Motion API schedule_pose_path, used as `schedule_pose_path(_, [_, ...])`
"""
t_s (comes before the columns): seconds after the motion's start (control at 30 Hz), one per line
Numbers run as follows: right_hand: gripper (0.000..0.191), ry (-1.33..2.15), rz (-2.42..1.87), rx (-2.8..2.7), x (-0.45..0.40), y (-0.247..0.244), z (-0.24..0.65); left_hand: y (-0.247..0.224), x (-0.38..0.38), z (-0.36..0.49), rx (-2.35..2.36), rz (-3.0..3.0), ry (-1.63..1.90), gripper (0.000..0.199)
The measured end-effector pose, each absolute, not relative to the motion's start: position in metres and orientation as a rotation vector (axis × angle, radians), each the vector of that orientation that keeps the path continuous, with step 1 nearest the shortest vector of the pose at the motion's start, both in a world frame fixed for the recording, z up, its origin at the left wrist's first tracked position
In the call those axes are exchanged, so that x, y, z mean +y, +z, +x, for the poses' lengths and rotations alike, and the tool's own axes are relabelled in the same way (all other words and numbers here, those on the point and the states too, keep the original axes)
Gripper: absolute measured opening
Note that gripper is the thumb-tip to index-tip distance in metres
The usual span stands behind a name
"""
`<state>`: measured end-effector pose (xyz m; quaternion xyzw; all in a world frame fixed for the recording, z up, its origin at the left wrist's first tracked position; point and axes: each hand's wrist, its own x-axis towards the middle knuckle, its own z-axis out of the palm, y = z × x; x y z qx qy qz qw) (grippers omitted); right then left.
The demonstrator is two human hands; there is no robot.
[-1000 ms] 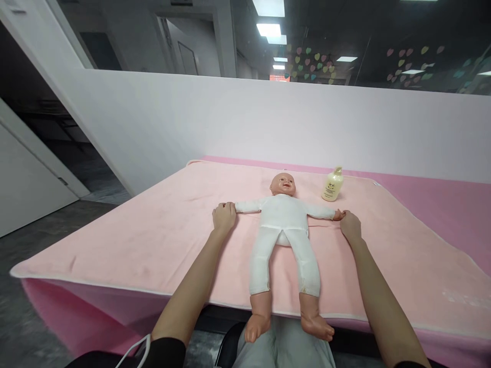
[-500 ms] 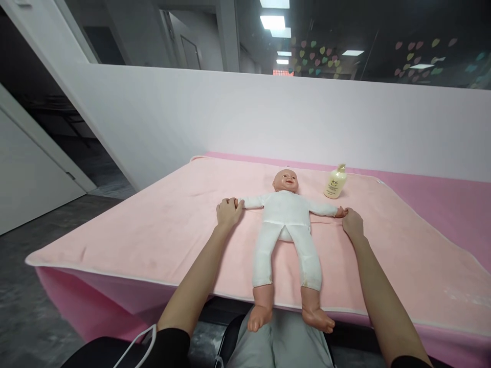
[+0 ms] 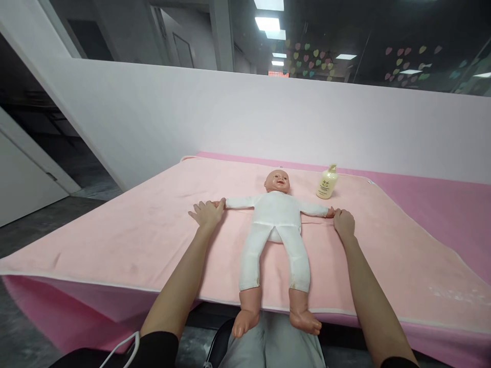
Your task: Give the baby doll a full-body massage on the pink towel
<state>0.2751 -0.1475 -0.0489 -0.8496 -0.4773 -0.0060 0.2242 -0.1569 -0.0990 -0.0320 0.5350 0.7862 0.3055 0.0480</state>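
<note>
A baby doll (image 3: 276,212) in a white suit lies on its back on a pink blanket (image 3: 126,225), arms out to both sides. Its bare feet hang over the front edge. At the doll's outstretched arm on the left, my left hand (image 3: 207,212) has its fingers spread, with the thumb against the doll's small hand. On the other side my right hand (image 3: 344,223) is closed around the fingers of the doll's other hand. A pale yellow pump bottle (image 3: 326,184) stands upright beside the doll's head, to the right.
Behind the blanket runs a white wall (image 3: 245,112) with dark glass (image 3: 368,30) above it. A darker pink cover (image 3: 441,204) shows at the right. My legs (image 3: 284,340) are under the front edge.
My left hand has spread its fingers, which were curled around the doll's hand before. My right hand keeps its hold. The whole view has shifted slightly, so things appear further left.
</note>
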Motion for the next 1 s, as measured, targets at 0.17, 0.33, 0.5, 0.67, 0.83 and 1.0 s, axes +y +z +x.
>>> schedule_pose_path(0.17, [0.053,0.083,-2.38,-1.389,-0.15,-0.039,0.263,-0.023,-0.1,-0.158,2.462,1.701,0.825,0.058])
schedule_pose_path(0.33, [0.052,0.209,-2.286,-1.194,-0.15,-0.035,0.255,-0.016,-0.101,-0.153,2.231,1.401,1.147,0.051])
schedule_pose_path(0.5, [0.068,0.407,-1.811,-0.698,-0.139,-0.037,0.243,-0.022,-0.095,-0.126,1.57,0.839,1.744,0.04])
schedule_pose_path(0.67, [0.051,0.704,-1.282,-0.382,-0.128,-0.04,0.224,-0.031,-0.093,-0.103,0.967,0.529,1.641,0.011])
schedule_pose_path(0.83, [0.081,0.831,-1.066,-0.522,-0.133,-0.044,0.207,-0.034,-0.096,-0.099,0.787,0.523,1.59,0.023])
schedule_pose_path(1.0, [0.079,0.936,-1.069,-0.559,-0.131,-0.051,0.203,-0.036,-0.092,-0.105,0.815,0.395,1.488,0.011])
